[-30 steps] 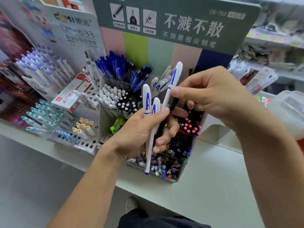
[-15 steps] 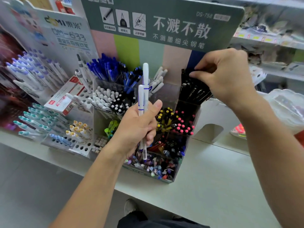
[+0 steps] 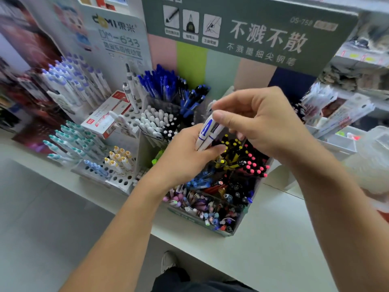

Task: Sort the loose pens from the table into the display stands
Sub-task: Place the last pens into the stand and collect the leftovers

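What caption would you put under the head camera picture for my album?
Left hand grips two white pens while the right hand pinches their tops above the display stand.

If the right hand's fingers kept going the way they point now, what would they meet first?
The right hand points left and slightly down; its fingers already touch the white-and-blue pens held in the left hand, so probably those pens first.
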Demonstrator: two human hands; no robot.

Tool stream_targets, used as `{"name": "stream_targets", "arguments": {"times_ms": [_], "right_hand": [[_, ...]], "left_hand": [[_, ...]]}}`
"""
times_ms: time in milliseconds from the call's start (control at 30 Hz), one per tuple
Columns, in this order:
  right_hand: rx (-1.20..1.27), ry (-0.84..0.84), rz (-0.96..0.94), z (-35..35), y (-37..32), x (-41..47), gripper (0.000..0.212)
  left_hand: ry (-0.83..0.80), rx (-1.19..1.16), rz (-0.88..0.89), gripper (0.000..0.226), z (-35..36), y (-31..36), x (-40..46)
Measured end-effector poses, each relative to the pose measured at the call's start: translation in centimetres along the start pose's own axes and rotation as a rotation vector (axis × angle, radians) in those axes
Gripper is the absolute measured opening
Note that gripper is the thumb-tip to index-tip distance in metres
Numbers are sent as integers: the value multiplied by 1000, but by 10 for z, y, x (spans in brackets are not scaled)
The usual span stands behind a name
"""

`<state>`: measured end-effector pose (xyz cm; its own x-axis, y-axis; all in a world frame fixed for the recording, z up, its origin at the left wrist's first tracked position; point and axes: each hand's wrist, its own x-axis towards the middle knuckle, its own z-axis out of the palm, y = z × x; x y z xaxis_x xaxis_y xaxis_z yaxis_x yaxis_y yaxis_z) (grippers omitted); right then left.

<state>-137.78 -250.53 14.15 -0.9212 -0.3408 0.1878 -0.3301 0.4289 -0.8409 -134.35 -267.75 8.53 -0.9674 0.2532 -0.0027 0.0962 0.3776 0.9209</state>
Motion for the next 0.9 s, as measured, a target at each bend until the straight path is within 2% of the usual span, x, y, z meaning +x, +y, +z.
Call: {"name": "stream_targets", "arguments": {"times_ms": [33, 100, 200, 267, 333, 433, 533, 633, 767, 900], "right_hand": [[62, -27, 9, 4, 2, -2, 20], [32, -31, 13, 11, 7, -2, 21], [46, -58, 63, 14, 5, 2, 12], [130, -110, 96, 13, 1, 4, 7], [185, -163, 129, 11, -2, 6, 5], [70, -252, 109, 13, -6, 11, 10], [11, -234, 87, 16, -8, 15, 12], [26, -229, 75, 17, -6, 16, 11], [96, -239, 91, 21, -3, 12, 14], [109, -148, 91, 13, 3, 11, 14]], "left_hand": [[1, 33, 11, 12, -2, -1, 0], [-2, 119, 32, 21, -4, -4, 0], [47, 202, -39, 37, -5, -6, 1], [128, 188, -112, 40, -6, -6, -1], [188, 153, -114, 43, -7, -8, -1], [208, 105, -85, 53, -8, -9, -1], [233, 37, -75, 71, -9, -9, 0], [234, 7, -79, 66, -15, -8, -1], [177, 200, -56, 27, -21, -11, -2], [108, 298, -88, 44, -30, -19, -8]]}}
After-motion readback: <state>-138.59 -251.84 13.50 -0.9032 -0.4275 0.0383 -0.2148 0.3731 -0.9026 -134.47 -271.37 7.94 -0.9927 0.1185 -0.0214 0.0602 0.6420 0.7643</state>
